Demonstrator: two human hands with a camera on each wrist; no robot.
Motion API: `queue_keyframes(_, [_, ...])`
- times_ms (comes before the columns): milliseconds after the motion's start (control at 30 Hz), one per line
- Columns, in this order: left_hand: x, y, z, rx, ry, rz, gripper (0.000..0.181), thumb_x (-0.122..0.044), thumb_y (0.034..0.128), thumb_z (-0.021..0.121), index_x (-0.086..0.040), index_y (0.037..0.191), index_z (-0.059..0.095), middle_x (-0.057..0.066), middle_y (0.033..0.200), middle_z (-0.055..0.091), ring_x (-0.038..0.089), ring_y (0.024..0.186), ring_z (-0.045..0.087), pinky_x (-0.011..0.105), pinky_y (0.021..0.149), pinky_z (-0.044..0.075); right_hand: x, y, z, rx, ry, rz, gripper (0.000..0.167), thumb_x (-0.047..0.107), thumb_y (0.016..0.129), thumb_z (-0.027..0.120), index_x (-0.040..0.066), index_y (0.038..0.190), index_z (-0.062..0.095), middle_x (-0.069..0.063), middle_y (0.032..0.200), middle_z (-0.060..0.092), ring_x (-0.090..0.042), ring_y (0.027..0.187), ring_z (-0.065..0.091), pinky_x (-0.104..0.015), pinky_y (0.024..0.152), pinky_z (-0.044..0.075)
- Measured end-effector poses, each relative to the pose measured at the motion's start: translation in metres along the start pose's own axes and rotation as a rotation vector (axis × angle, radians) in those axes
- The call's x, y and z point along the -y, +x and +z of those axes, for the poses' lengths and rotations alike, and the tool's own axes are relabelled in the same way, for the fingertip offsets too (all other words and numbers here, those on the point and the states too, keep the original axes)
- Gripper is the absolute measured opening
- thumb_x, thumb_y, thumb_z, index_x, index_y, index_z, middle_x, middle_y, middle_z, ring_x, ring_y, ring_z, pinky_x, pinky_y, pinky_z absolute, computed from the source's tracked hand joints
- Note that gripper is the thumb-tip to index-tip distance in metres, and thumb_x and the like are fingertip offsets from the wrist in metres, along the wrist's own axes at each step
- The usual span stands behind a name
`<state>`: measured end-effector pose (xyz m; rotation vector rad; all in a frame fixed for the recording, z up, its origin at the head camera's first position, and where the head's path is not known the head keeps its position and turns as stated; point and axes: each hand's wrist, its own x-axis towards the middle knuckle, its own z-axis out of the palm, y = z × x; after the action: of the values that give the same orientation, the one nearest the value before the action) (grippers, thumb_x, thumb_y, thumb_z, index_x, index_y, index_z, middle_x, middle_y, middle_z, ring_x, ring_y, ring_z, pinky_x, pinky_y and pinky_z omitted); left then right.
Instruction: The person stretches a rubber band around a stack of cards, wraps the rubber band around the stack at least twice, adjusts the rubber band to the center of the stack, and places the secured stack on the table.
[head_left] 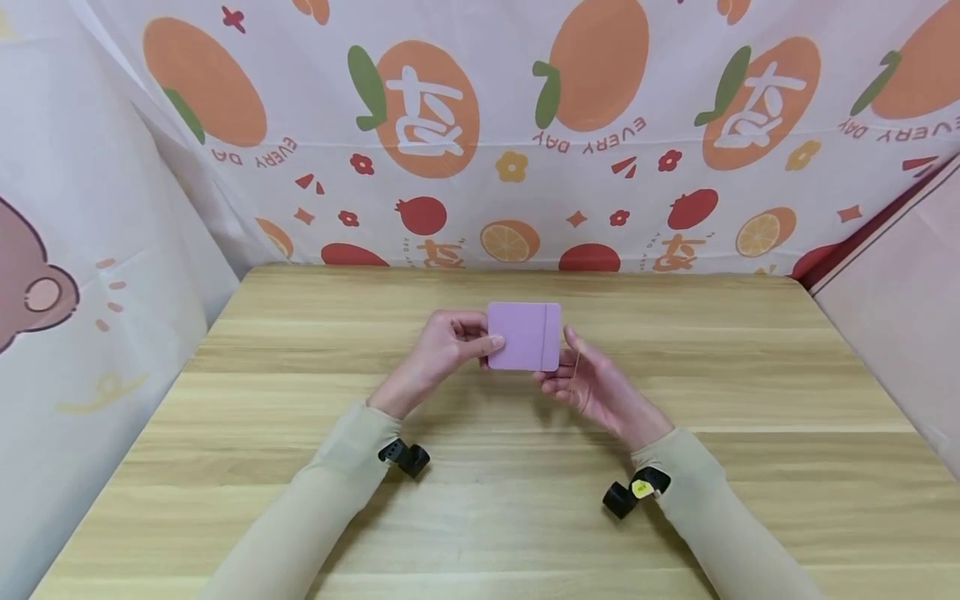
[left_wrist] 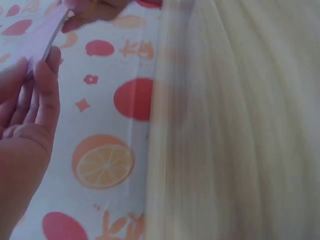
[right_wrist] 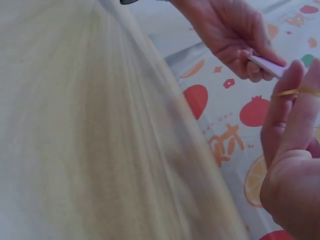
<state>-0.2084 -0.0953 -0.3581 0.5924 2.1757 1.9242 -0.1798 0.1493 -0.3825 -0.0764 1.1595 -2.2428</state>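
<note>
A small purple notebook (head_left: 517,336), or a flat booklet like it, is held up above the table, a thin darker line running down its cover near the right edge. My left hand (head_left: 448,346) pinches its left side, thumb on the front and fingers behind. Close to the right edge is my right hand (head_left: 600,387), thumb and fingers spread apart; whether it touches the notebook I cannot tell. A thin yellowish rubber band (right_wrist: 287,93) stretches across the fingers of that hand. In the left wrist view the notebook (left_wrist: 42,37) appears nearly edge-on.
Below both hands spreads a wood-grain table (head_left: 480,500). A fruit-printed cloth (head_left: 517,183) hangs behind its far edge, with a pale cloth (head_left: 97,250) on the left. Black wrist cameras (head_left: 408,458) sit on both sleeves.
</note>
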Motion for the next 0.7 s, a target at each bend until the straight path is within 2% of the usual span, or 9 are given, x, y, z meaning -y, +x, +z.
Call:
queue_keyframes(133, [-0.0020,0.0000,-0.0052,0.050,0.168,0.076,0.011,-0.004,0.0889,0.071,-0.002,0.079,0.068,0.008,0.070,0.063,0.027,0.064,0.056,0.033,0.058,0.044,0.0005,0.0008,-0.0026,0.060,-0.059,-0.008,0.064,0.048,0.103,0.044,0.000,0.143,0.031,-0.019,0.104,0.065,-0.025,0.086,0.069,-0.026,0.069,0.057])
queue_keyframes(267, [-0.0049,-0.0023,-0.0068,0.111,0.304,0.121,0.014,-0.007,0.0904,0.070,-0.009,0.076,0.066,0.005,0.068,0.060,0.023,0.061,0.051,0.028,0.053,0.039,-0.0012,0.0025,-0.0059,0.103,-0.057,0.000,0.062,0.045,0.104,0.040,0.003,0.147,0.024,-0.024,0.111,0.060,-0.032,0.096,0.068,-0.034,0.076,0.057])
queue_keyframes(367, [-0.0053,-0.0037,-0.0068,0.128,0.354,0.132,0.016,-0.009,0.0913,0.069,-0.011,0.076,0.065,0.007,0.068,0.059,0.017,0.058,0.047,0.027,0.051,0.037,-0.0012,0.0031,-0.0068,0.102,-0.022,0.026,0.066,0.047,0.104,0.040,0.000,0.146,0.021,-0.027,0.117,0.057,-0.035,0.101,0.066,-0.036,0.080,0.056])
queue_keyframes(533, [-0.0025,-0.0034,-0.0072,0.134,0.406,0.171,0.014,-0.006,0.0919,0.068,-0.014,0.080,0.068,0.006,0.075,0.062,0.015,0.060,0.050,0.028,0.052,0.041,0.0006,0.0037,-0.0072,0.123,-0.031,0.054,0.073,0.050,0.103,0.038,-0.006,0.146,0.017,-0.033,0.132,0.045,-0.040,0.116,0.059,-0.039,0.088,0.053])
queue_keyframes(600, [-0.0011,-0.0027,-0.0072,0.138,0.441,0.211,0.015,-0.002,0.0910,0.068,-0.013,0.082,0.070,0.004,0.077,0.062,0.014,0.063,0.051,0.028,0.054,0.043,0.0004,0.0038,-0.0070,0.129,-0.053,0.047,0.072,0.050,0.103,0.038,-0.005,0.146,0.018,-0.036,0.137,0.040,-0.044,0.121,0.054,-0.041,0.089,0.053])
queue_keyframes(700, [-0.0003,-0.0018,-0.0056,0.140,0.516,0.303,0.016,0.004,0.0886,0.068,-0.011,0.085,0.072,0.001,0.079,0.064,0.011,0.067,0.053,0.027,0.059,0.046,-0.0008,0.0045,-0.0054,0.115,-0.080,0.036,0.067,0.048,0.104,0.039,-0.003,0.145,0.025,-0.039,0.142,0.034,-0.050,0.127,0.045,-0.044,0.092,0.051])
